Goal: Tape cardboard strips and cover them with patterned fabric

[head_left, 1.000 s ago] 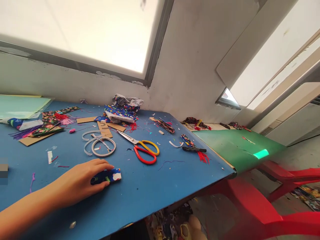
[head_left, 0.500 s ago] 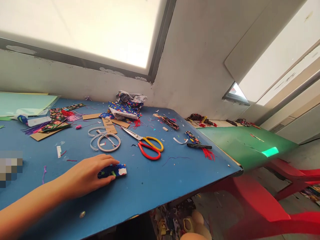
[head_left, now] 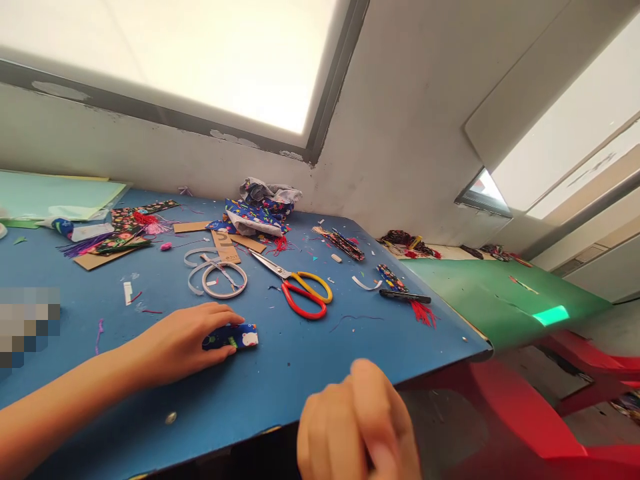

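Observation:
My left hand (head_left: 187,343) rests on the blue table, its thumb and fingers closed along the sides of a short strip of dark blue patterned fabric (head_left: 249,337). Part of the strip is under the palm; its far end with a white animal print shows. My right hand (head_left: 357,427) is raised in front of the table's near edge, fingers curled into a fist. Whatever it may hold is hidden. Beyond my hands lie scissors (head_left: 306,293) with one red and one yellow handle, blades partly spread. A roll of narrow white tape (head_left: 225,280) lies to their left.
Crumpled blue fabric (head_left: 257,217), cardboard pieces (head_left: 227,247) and flowered strips with tassels (head_left: 123,233) lie toward the wall. A black pen (head_left: 405,296) crosses a tasselled strip at right. Beyond stand a green table (head_left: 480,287) and red chairs (head_left: 530,413).
My right hand has risen into view from the bottom edge as a fist. My left hand stays on the fabric strip. The whole view has shifted slightly.

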`<state>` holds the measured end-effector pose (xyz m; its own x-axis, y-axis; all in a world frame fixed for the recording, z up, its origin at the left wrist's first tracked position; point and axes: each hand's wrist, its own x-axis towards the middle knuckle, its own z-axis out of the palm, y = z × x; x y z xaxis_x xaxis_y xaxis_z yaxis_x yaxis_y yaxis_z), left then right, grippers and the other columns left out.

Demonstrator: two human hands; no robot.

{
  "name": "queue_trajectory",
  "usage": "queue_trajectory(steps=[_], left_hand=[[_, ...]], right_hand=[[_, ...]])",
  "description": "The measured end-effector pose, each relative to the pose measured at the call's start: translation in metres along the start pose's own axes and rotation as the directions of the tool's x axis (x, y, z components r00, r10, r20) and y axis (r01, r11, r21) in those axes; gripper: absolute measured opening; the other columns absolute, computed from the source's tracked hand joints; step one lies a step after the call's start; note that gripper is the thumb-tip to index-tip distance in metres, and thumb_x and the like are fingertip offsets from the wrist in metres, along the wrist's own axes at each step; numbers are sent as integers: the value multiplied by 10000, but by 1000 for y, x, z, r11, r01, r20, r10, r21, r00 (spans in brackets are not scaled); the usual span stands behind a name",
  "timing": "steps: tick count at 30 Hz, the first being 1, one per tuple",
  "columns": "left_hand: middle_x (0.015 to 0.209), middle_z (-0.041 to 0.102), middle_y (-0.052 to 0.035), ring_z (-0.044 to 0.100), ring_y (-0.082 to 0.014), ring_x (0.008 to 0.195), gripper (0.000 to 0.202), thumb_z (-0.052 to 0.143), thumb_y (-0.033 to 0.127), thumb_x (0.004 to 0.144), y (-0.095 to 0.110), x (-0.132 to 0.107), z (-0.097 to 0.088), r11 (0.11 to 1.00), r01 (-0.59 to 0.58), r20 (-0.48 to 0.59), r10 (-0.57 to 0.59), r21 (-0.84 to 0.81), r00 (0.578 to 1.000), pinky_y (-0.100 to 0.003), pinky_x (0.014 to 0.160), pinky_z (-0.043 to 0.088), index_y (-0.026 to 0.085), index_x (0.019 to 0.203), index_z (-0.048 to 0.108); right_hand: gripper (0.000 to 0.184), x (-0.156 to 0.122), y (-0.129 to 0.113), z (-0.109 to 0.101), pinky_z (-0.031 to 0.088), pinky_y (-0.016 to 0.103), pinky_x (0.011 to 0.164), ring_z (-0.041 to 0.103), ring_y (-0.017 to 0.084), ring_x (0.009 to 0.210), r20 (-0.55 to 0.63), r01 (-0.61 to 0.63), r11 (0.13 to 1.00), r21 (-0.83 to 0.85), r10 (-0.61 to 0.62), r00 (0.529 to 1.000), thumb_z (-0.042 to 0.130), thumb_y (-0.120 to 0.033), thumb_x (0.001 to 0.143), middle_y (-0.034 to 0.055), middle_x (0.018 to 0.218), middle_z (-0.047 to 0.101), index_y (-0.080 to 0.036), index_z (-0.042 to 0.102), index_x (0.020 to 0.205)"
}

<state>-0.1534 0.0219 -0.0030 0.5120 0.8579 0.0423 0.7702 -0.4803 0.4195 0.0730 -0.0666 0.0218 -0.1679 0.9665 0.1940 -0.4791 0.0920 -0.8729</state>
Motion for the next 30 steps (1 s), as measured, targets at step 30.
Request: queue_trajectory(steps=[30], left_hand=[[1149,627,-52,601,-231,1016,368,521,410,853,0,-2,1,999,-35,1,35,12,999,-335,862,472,253,1183,564]], right_hand=[[218,36,38,10,265,136,383,455,27,428,-87,-225,894,387,279,956,866,-302,555,19,691,724,-270,750,737]])
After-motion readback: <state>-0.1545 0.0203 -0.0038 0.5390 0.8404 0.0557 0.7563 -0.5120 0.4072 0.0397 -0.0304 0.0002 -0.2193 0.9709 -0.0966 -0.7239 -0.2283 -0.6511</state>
